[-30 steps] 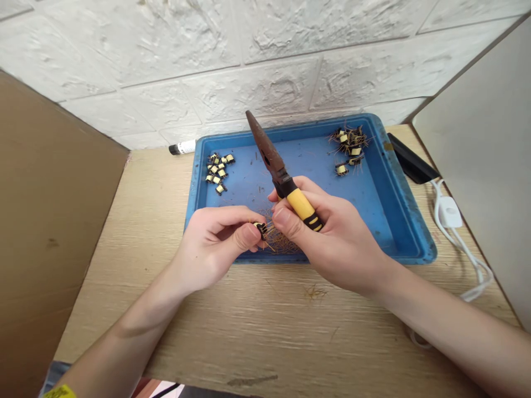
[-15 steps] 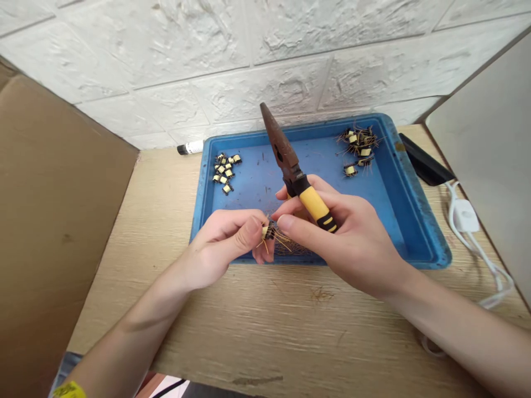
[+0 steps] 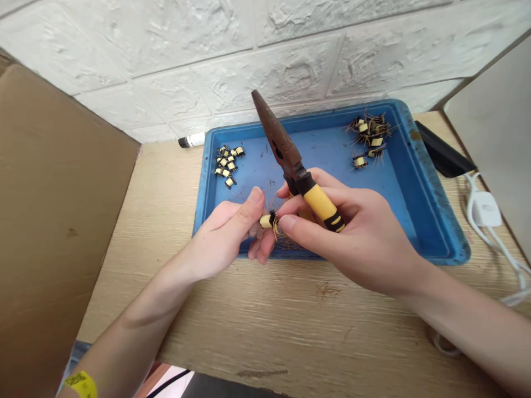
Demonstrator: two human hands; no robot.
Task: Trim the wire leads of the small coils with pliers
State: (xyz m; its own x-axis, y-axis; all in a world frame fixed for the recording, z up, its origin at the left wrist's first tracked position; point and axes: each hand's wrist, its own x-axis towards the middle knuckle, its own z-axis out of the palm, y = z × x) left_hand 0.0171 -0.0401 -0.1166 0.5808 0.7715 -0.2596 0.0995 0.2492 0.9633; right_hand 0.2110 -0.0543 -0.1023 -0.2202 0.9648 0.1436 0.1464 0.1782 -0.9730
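Observation:
My left hand pinches a small yellow-taped transformer with bristling copper leads between thumb and fingers. My right hand grips rusty needle-nose pliers by their yellow-and-black handle, with the closed jaws pointing up and away. The pliers' lower end sits right next to the transformer. Both hands are above a blue plastic tray. A tangle of cut copper wire lies in it, partly hidden under my hands. Trimmed transformers lie at its left, and others with long leads at its right.
The tray sits on a light wood-grain table, between a cardboard panel and a pale panel. A marker lies behind the tray. A black object and a white cable with a switch lie to the right.
My left hand has turned the transformer onto its side, and its thumb has lifted. The whole view has shifted slightly as my head moved, and the pliers stay in my right hand.

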